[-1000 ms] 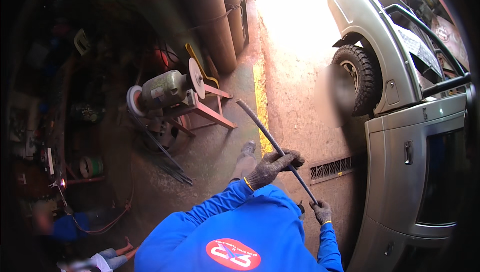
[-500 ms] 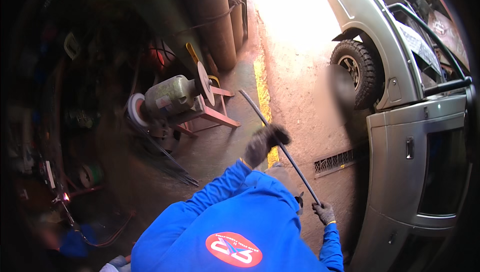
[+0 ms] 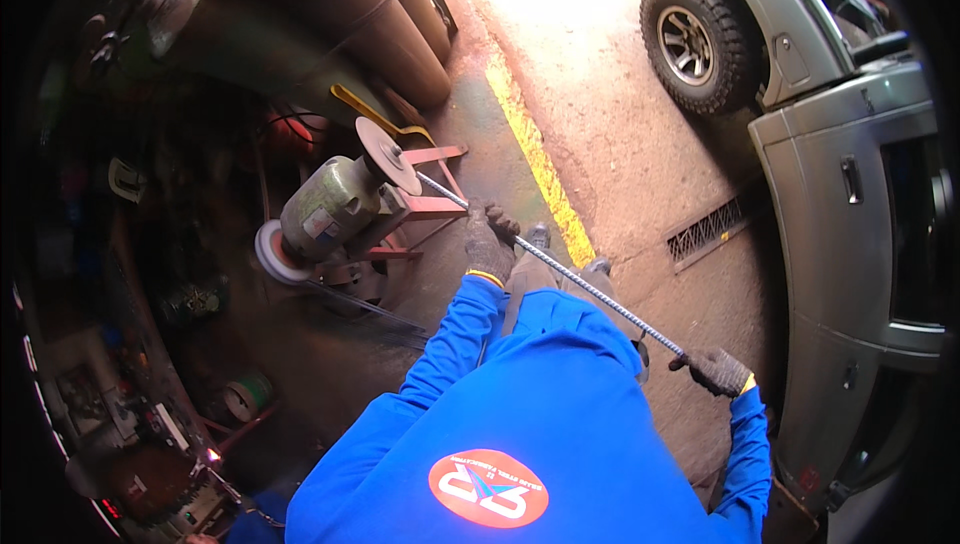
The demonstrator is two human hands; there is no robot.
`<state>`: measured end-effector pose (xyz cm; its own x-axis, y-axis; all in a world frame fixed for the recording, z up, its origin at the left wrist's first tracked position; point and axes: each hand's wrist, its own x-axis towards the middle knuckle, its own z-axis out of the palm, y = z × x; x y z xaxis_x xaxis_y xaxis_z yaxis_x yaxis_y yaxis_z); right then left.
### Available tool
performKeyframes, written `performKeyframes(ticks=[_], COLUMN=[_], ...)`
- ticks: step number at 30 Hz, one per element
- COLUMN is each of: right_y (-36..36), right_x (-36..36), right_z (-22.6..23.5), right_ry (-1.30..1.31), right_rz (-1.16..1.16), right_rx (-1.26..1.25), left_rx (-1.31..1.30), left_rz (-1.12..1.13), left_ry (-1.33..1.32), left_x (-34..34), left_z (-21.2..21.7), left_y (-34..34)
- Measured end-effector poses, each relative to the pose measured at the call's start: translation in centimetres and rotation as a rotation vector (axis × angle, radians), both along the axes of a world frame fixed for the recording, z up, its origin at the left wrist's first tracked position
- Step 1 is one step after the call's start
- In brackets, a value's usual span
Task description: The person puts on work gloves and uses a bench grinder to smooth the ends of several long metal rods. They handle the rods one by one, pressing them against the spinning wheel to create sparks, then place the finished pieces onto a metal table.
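Observation:
A long ribbed steel rod (image 3: 600, 296) runs slantwise in front of my body, its far end up by the grinding disc (image 3: 386, 156) of a bench grinder (image 3: 330, 208). Whether the rod's tip touches the disc, I cannot tell. My left hand (image 3: 490, 236), in a dark glove, is closed round the rod a short way from that end. Farther down on the right, my gloved right hand (image 3: 714, 371) grips the near end. The grinder sits on a reddish metal stand (image 3: 436, 206), with a second pale wheel (image 3: 276, 252) on its other side.
Large brown cylinders (image 3: 400, 34) stand tied together beyond the grinder. A silver vehicle (image 3: 830, 164) with a knobbly tyre (image 3: 690, 44) is at the right. A yellow line (image 3: 540, 159) and a drain grate (image 3: 705, 232) mark the floor. Thin rods (image 3: 370, 310) lie below the grinder.
The rod has moved left, bringing its far end from open floor to the grinding disc. Both my hands still grip it, and my view has turned.

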<state>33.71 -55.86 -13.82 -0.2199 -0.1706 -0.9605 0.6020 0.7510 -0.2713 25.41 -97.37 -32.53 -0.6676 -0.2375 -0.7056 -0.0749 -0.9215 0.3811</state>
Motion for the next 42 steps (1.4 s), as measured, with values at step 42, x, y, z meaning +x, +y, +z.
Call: performKeyframes(ticks=[42], right_y=[-2.2], right_x=[0.7], right_z=[3.0], right_ry=[1.249], right_rz=[0.334], right_rx=[0.309], left_rx=[0.299], left_rz=[-0.056], left_ry=[0.088], left_x=[-1.7], left_z=[0.4], left_y=[-2.8])
